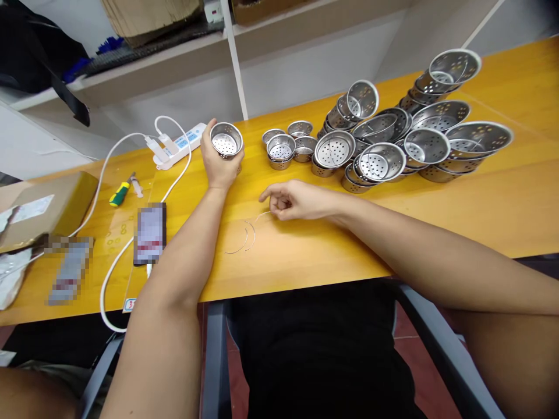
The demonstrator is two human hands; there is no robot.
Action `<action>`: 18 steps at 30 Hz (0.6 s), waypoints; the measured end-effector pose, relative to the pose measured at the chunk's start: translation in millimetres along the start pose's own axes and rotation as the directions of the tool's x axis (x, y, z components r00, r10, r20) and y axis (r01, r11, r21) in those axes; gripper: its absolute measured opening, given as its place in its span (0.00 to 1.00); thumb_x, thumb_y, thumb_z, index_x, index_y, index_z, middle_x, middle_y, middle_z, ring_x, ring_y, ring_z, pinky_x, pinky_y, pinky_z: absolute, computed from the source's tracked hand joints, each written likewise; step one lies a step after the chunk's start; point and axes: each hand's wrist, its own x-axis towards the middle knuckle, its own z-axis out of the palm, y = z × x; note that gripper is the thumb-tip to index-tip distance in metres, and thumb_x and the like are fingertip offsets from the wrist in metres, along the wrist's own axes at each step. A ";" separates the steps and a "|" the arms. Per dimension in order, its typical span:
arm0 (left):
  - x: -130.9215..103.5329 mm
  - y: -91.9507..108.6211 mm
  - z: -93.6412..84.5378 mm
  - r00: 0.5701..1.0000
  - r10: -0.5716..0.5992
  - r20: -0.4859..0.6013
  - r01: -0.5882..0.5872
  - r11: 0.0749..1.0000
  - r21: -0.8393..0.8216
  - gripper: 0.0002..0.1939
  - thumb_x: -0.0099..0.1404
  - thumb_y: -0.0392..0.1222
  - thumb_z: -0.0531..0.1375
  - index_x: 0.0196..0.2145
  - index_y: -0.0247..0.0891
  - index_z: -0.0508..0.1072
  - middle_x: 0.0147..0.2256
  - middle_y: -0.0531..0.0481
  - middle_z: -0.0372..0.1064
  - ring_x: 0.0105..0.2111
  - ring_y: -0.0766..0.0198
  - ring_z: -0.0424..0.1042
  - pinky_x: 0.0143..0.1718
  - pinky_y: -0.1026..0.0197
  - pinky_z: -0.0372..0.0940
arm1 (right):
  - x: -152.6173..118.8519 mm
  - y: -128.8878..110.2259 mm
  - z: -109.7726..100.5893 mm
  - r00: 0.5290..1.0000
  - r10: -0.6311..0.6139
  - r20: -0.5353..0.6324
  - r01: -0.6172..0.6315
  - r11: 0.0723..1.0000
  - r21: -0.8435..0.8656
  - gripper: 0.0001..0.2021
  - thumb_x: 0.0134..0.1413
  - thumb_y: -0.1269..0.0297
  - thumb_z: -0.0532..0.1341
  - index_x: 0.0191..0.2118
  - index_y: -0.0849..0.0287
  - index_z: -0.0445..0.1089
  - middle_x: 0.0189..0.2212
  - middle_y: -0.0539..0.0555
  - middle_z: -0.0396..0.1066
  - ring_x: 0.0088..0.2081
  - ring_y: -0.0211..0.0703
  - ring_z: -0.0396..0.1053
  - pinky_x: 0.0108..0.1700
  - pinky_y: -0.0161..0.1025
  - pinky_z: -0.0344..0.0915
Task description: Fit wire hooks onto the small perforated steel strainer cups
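My left hand (217, 166) is wrapped around a perforated metal strainer basket (226, 141), its mouth facing up, beside the power strip. Its lower part is hidden by my fingers. Just above the table, my right hand (290, 201) is closed with its fingers curled and the index finger reaching forward. A thin curved wire (262, 215) runs from its fingertips toward the left. Close by, curved wires (250, 237) lie loose on the yellow table (279, 265).
Several strainer baskets (335, 149) stand nested and stacked to the right, some with wires across them. On the left are a white power strip (186, 145) with cables, a green-yellow screwdriver (119, 194), two phones (149, 234) and a cardboard box (52, 206). A shelf (305, 35) borders the back.
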 end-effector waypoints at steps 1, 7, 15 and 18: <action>-1.0 0.3 2.6 0.999 0.037 0.009 -0.037 0.999 -0.005 0.52 0.62 0.62 0.78 0.74 0.48 0.60 0.74 0.37 0.64 0.80 0.36 0.64 0.88 0.34 0.53 | 0.3 3.4 -1.7 0.999 -0.030 -0.025 0.031 0.999 0.040 0.20 0.55 0.70 0.70 0.54 0.60 0.81 0.32 0.47 0.79 0.30 0.39 0.70 0.36 0.38 0.65; -13.2 20.2 17.7 0.988 0.153 0.032 -0.150 0.986 -0.079 0.55 0.64 0.67 0.77 0.77 0.50 0.56 0.75 0.35 0.61 0.81 0.34 0.61 0.87 0.31 0.53 | 4.9 13.7 -12.3 0.971 -0.074 -0.228 0.129 0.963 0.236 0.16 0.65 0.50 0.77 0.45 0.58 0.83 0.24 0.48 0.75 0.24 0.39 0.70 0.28 0.39 0.67; -25.3 51.1 24.5 0.972 0.222 0.076 -0.213 0.970 -0.116 0.49 0.61 0.77 0.77 0.65 0.46 0.67 0.61 0.41 0.71 0.67 0.41 0.75 0.77 0.33 0.68 | 12.5 18.7 -22.8 0.733 -0.118 -0.670 0.316 0.931 0.181 0.30 0.60 0.30 0.79 0.49 0.53 0.81 0.30 0.49 0.76 0.22 0.37 0.68 0.22 0.41 0.66; -29.2 52.2 27.8 0.973 0.198 0.115 -0.177 0.969 -0.173 0.47 0.63 0.76 0.76 0.65 0.47 0.65 0.59 0.43 0.72 0.64 0.44 0.77 0.73 0.35 0.72 | 13.8 20.6 -24.3 0.688 -0.121 -0.715 0.313 0.939 0.141 0.31 0.60 0.26 0.77 0.48 0.49 0.79 0.27 0.48 0.73 0.20 0.37 0.63 0.21 0.41 0.61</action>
